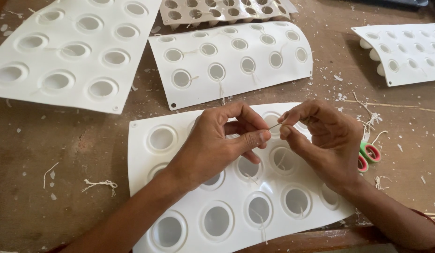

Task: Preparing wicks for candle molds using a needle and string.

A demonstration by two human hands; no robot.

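Fingertips of the left hand (212,145) pinch one end of a thin wick (275,125), thumb pressed to forefinger; just right of it, the right hand (325,136) nips the other end the same way. Both hover over the near mould (142,140), a white sheet of round cups, some with wicks already in. I'd judge it best to keep the wick taut and straight between the pinches. Right of the mould lie small scissors (369,154) with pink and green loops.
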